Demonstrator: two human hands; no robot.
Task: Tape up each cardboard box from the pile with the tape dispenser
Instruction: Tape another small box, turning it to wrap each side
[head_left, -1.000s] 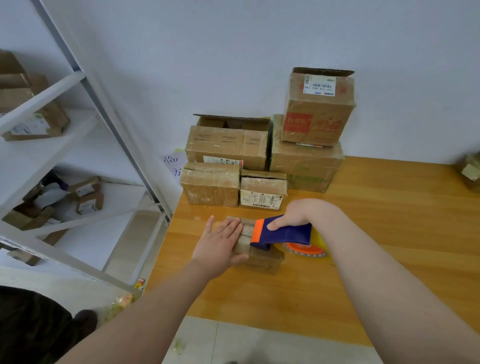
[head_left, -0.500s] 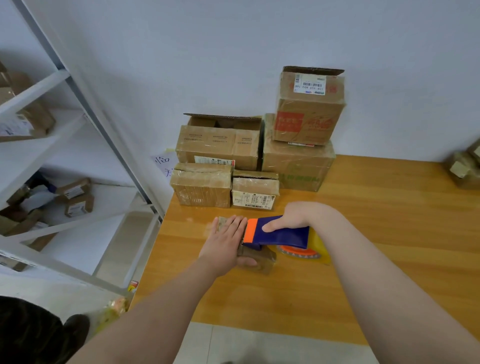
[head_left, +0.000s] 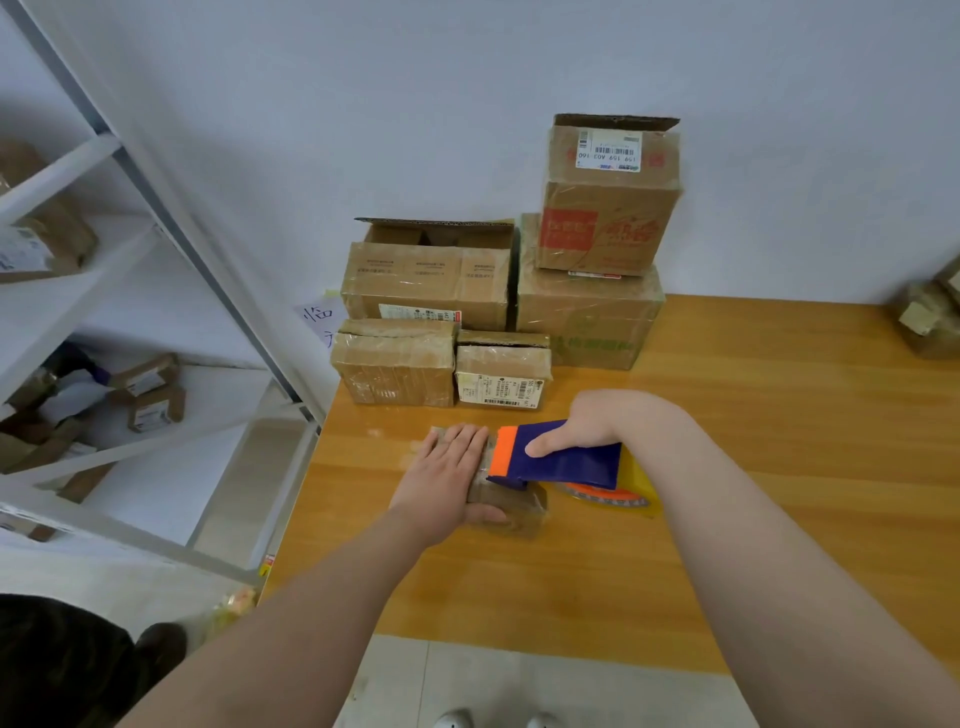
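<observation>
The small box lies on the counter near its left edge, just in front of the pile of boxes stacked against the wall. The left hand lies flat on the left part of the box top, with fingers straight and together and the thumb against the near side. The right hand grasps the tape dispenser from above, thumb on its blue side. The orange front end sits over the box top, just beside the left fingertips. The yellow tape roll hangs to the right, beyond the box.

The step in hand appears to be laying a strip across the box top. To do it well:
- Press the box down firmly so it does not slide on the smooth counter.
- Hold the dispenser front against the cardboard, tilted low.
- Draw one straight line along the seam.
- Carry the tape over the edge onto the side before cutting.
- Move the left fingers out of the blade path.

Whether any tape is already stuck down cannot be told.
</observation>
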